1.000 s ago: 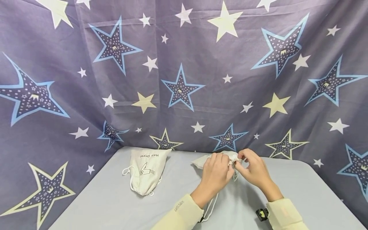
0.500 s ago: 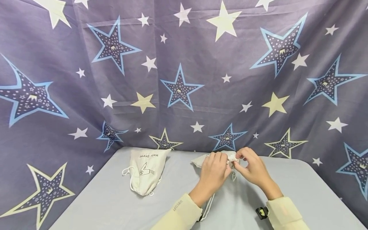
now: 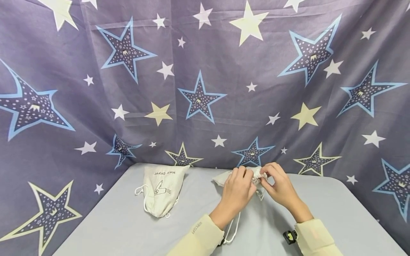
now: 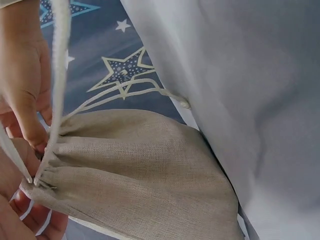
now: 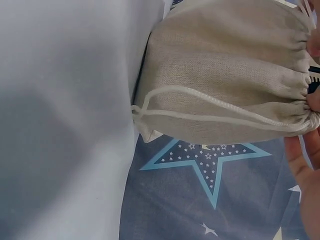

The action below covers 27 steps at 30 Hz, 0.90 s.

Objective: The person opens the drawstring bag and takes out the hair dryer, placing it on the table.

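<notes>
In the head view, a light drawstring bag (image 3: 221, 179) lies near the table's far edge, partly covered by my hands. My left hand (image 3: 235, 192) grips its gathered mouth from the left. From the right, my right hand (image 3: 281, 185) pinches the same ruffled cloth with thumb and fingers. The right wrist view shows the bag's beige cloth (image 5: 225, 65) puckered toward the mouth, where something black (image 5: 314, 82) shows inside. A white drawstring loop (image 5: 200, 107) hangs along the bag. Another cord (image 4: 60, 75) crosses the left wrist view.
A second drawstring bag (image 3: 161, 190), printed "Hair Dryer" with a dryer drawing, lies on the left of the pale grey-blue table (image 3: 112, 227). A star-patterned curtain (image 3: 205, 135) rises behind the table and along both sides. A black device (image 3: 289, 237) is at the right wrist.
The right hand's fingers have shifted slightly left and up at the bag's mouth. The left hand keeps its grip, while the cord loop below it sways. The second bag stays put.
</notes>
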Each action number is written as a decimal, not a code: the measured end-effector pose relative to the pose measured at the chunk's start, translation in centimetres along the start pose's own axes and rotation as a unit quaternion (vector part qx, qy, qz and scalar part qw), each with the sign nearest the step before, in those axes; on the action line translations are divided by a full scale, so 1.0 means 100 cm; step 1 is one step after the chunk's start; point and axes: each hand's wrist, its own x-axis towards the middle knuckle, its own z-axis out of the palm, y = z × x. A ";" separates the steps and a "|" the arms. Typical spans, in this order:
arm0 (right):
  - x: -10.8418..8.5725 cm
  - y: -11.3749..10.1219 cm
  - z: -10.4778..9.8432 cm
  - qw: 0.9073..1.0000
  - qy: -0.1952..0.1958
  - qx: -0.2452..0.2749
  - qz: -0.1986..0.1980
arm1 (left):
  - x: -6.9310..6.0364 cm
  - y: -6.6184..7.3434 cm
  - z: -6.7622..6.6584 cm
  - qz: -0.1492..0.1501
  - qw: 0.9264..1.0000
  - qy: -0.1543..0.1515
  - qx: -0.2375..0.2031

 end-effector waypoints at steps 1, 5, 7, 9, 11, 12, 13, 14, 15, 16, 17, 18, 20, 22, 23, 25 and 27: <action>0.000 0.000 0.000 1.000 -0.001 0.001 0.001 | 0.000 0.000 -0.001 -0.001 1.000 -0.005 -0.004; 0.000 0.001 0.000 1.000 0.003 0.000 -0.010 | 0.000 0.000 -0.002 0.000 1.000 -0.013 -0.005; 0.001 0.002 -0.001 1.000 0.009 0.000 -0.017 | 0.000 -0.001 -0.002 -0.001 1.000 -0.012 -0.004; 0.002 0.004 -0.003 1.000 0.020 0.001 -0.024 | 0.001 -0.001 -0.002 -0.001 1.000 -0.007 -0.001; 0.002 0.006 -0.005 0.999 0.028 0.002 -0.023 | 0.003 -0.001 -0.003 0.000 1.000 -0.006 0.000; 0.002 0.006 -0.006 0.999 0.031 0.002 -0.022 | 0.004 -0.001 -0.003 0.001 1.000 -0.005 0.000; 0.001 0.006 -0.006 0.999 0.033 0.002 -0.021 | 0.005 -0.001 -0.003 0.003 1.000 -0.004 0.000; 0.001 0.007 -0.007 0.999 0.036 0.001 -0.022 | 0.005 -0.001 -0.003 0.004 1.000 -0.004 0.001; 0.001 0.007 -0.007 0.999 0.036 0.000 -0.021 | 0.005 0.000 -0.003 0.006 1.000 -0.004 0.002; 0.000 0.007 -0.007 0.999 0.036 -0.001 -0.021 | 0.005 0.000 -0.003 0.008 1.000 -0.004 0.003; 0.000 0.007 -0.007 0.999 0.034 -0.002 -0.019 | 0.005 0.000 -0.003 0.008 1.000 -0.004 0.005; 0.000 0.007 -0.007 0.999 0.032 -0.004 -0.016 | 0.005 0.000 -0.003 0.009 1.000 -0.005 0.007; -0.002 0.008 -0.006 1.000 0.029 -0.005 -0.006 | 0.004 0.001 -0.003 0.008 1.000 -0.008 0.011; -0.003 0.009 -0.006 1.000 0.026 -0.005 0.005 | 0.003 0.001 -0.004 0.009 1.000 -0.014 0.013; -0.003 0.009 -0.006 1.000 0.026 -0.004 0.007 | 0.003 0.002 -0.004 0.010 1.000 -0.016 0.015; -0.003 0.009 -0.007 1.000 0.025 -0.004 0.011 | 0.002 0.003 -0.005 0.011 1.000 -0.022 0.014; -0.004 0.009 -0.007 1.000 0.022 -0.003 0.013 | 0.002 0.004 -0.006 0.012 1.000 -0.025 0.013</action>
